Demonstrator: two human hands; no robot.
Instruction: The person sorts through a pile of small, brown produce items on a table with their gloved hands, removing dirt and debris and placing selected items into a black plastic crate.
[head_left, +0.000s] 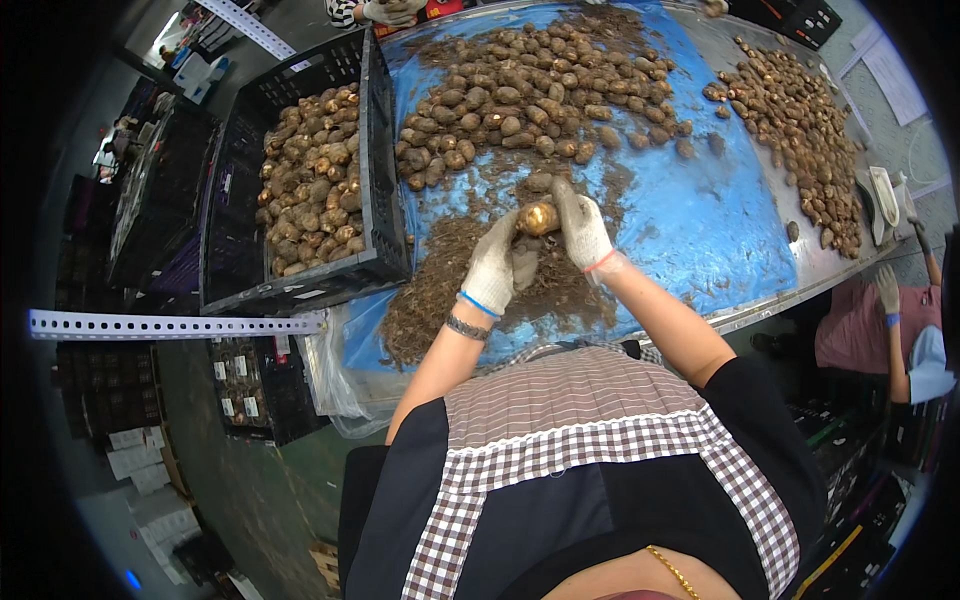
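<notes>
Both of my hands wear off-white knit gloves, soiled dark at the fingers. Between them is a brown taro corm (538, 219) with a pale, cut-looking end facing me. My left hand (495, 259) grips its left side, and my right hand (583, 225) holds it from the right. Beneath them a heap of brown fibrous scrapings (442, 277) lies on a blue plastic sheet (690, 225). Beyond my hands spreads a large pile of hairy taro corms (517, 97).
To the left, a black plastic crate (382, 157) holds many corms showing pale patches. A second taro pile (802, 135) lies on the metal tabletop (821, 262) at right. A perforated metal bar (172, 325) juts left. Other workers' gloved hands show at top (394, 11) and right (888, 289).
</notes>
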